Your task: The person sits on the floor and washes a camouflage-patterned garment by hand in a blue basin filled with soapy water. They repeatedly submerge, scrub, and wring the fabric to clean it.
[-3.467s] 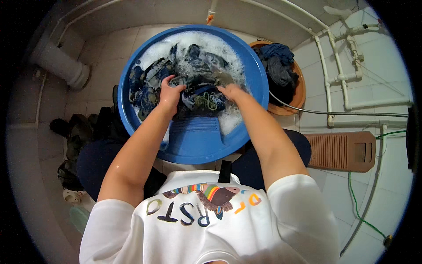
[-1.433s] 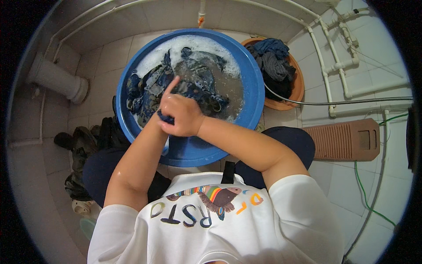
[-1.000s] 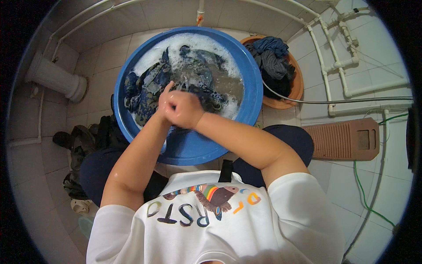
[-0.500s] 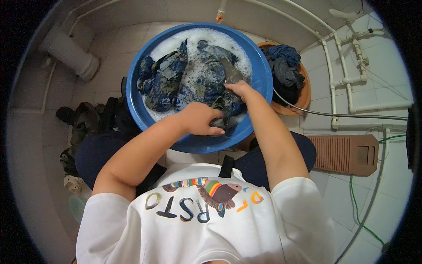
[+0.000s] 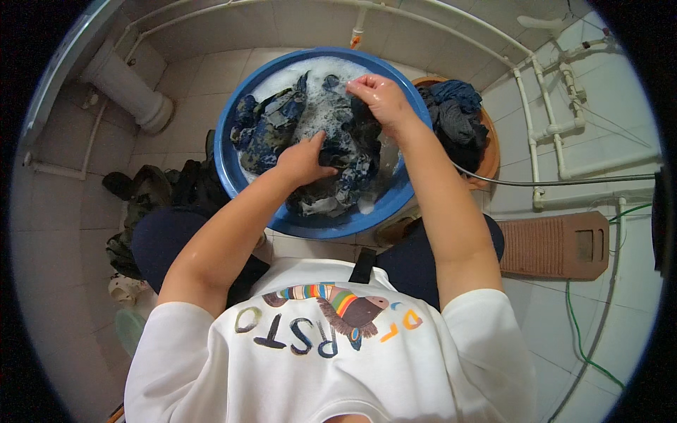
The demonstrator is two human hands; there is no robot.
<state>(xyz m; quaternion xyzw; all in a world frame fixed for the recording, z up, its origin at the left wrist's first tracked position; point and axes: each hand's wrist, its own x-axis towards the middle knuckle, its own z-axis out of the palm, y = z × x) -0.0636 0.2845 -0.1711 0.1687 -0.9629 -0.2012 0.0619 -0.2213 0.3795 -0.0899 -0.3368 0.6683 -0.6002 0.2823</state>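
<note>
A blue basin [image 5: 223, 151] holds soapy water and wet dark-blue and green camouflage clothing. My left hand [image 5: 305, 162] rests on a camouflage garment [image 5: 345, 158] in the middle of the basin, thumb and fingers apart; its fingertips are partly sunk among the cloth and suds. Farther back and to the right, my right hand [image 5: 383, 103] is raised over the basin with its fingers pinched together. Dark wet cloth of the same garment runs up beneath those fingers, and the hand partly hides the grip. Another bunched camouflage piece [image 5: 266, 134] lies at the basin's left side.
An orange-brown basin [image 5: 491, 151] with dark clothes [image 5: 458, 120] stands at the right, with a grey hose [image 5: 557, 183] beside it. A brown washboard [image 5: 546, 245] lies on the right. Shoes and dark items [image 5: 151, 190] sit at the left. White pipes [image 5: 557, 130] run along the walls.
My right hand has risen and moved toward the far side of the basin, its fingers now pinched. My left hand has moved farther in over the garment, which has shifted toward the near rim.
</note>
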